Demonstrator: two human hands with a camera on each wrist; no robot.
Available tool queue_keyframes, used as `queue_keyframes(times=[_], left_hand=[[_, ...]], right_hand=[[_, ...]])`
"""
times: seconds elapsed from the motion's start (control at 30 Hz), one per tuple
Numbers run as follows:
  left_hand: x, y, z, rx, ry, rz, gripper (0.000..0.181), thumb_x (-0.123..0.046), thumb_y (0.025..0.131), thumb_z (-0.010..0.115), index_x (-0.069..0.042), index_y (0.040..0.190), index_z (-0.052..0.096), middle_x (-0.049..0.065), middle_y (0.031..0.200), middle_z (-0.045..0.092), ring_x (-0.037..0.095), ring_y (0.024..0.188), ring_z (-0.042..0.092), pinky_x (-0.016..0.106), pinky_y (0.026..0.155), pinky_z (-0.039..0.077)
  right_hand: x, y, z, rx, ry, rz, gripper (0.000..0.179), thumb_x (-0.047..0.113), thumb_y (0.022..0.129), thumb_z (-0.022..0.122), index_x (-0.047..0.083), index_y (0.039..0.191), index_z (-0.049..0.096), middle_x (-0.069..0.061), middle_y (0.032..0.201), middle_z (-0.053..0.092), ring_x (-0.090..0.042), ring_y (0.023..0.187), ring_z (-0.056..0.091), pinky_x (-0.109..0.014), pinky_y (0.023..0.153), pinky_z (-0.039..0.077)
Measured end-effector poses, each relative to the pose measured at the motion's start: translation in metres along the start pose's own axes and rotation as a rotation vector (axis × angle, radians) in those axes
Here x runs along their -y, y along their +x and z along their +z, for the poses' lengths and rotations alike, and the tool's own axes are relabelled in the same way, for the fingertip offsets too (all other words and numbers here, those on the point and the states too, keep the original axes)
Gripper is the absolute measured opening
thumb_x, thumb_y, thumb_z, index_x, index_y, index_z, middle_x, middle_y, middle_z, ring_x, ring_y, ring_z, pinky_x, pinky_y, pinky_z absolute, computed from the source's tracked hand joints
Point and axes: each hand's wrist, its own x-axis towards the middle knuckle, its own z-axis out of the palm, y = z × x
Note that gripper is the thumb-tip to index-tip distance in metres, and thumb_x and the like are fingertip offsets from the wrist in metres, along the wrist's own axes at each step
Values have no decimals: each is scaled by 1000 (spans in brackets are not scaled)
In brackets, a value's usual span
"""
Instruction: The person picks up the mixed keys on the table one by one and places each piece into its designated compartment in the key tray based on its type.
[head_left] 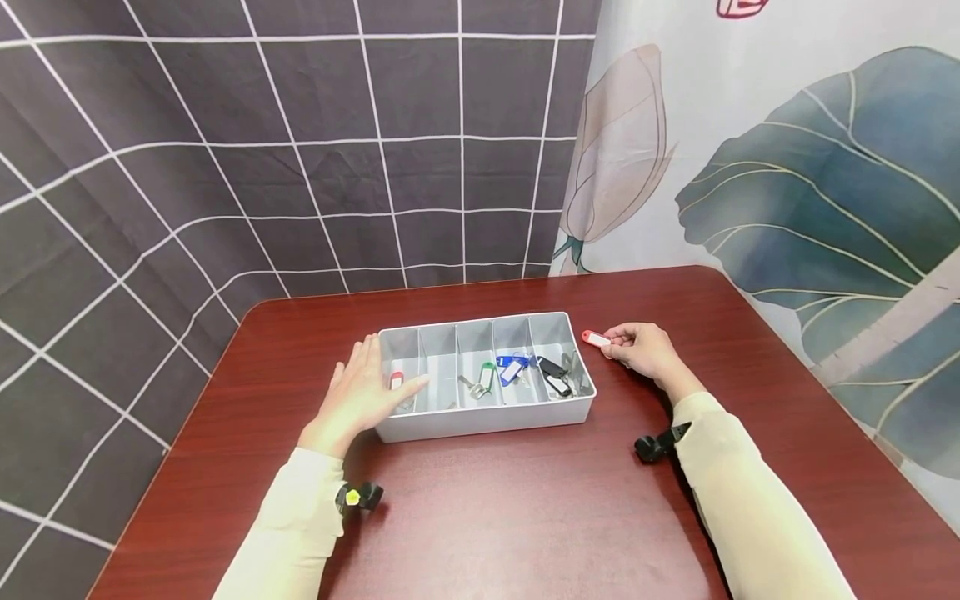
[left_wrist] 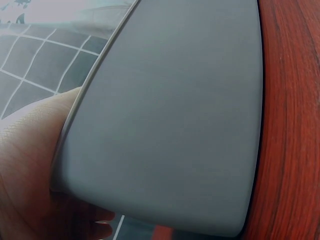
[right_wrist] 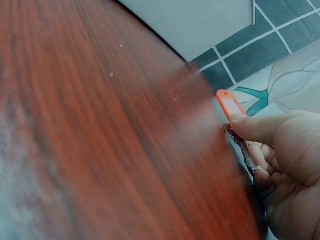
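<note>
A grey tray (head_left: 483, 422) split by dividers into several compartments stands on the table. My left hand (head_left: 356, 398) rests against its left end, fingers straight along the side and thumb reaching over the front rim. Just right of the tray, my right hand (head_left: 647, 350) pinches a red key tag (head_left: 596, 338) between thumb and fingers. In the right wrist view a metal key (right_wrist: 243, 149) hangs at the same fingers. A red tag (head_left: 396, 381) lies in the leftmost compartment, partly behind my left thumb. The middle one holds a green-tagged key (head_left: 486, 377).
Blue key tags (head_left: 512, 369) lie in the compartment right of the middle, and black key tags (head_left: 557, 383) in the rightmost. The red-brown table (head_left: 487, 517) reaches back to a dark gridded curtain (head_left: 420, 175). A white curtain with leaf print (head_left: 637, 208) hangs behind the right side.
</note>
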Motion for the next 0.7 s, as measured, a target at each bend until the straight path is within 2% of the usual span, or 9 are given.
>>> queue_keyframes(times=[0.1,0.23,0.5,0.7], left_hand=[[0,0,0,-1,0,5,126,-89,71,40,0,153,5,22,158,12,39,145,10,62,112,10],[0,-1,-1,1,-4,9,125,-88,72,41,0,153,5,22,158,13,39,145,10,62,112,10],[1,-1,0,4,-2,9,127,-91,70,38,0,153,5,22,158,13,40,145,10,62,112,11],[1,0,0,-1,-2,8,128,-92,69,37,-1,153,5,22,158,13,39,145,10,62,112,11]], right_hand=[[0,-1,-1,0,69,7,29,14,84,75,2,109,66,-11,85,65,-12,59,57,-23,51,50],[1,-2,-1,-18,112,-3,27,14,83,76,0,104,66,-12,84,68,-11,54,56,-23,48,49],[0,-4,1,-15,23,-40,20,20,86,74,2,91,68,-7,71,65,-13,51,54,-24,46,46],[0,-3,0,6,-48,-101,20,21,88,71,2,90,66,-4,71,63,-13,58,53,-23,52,44]])
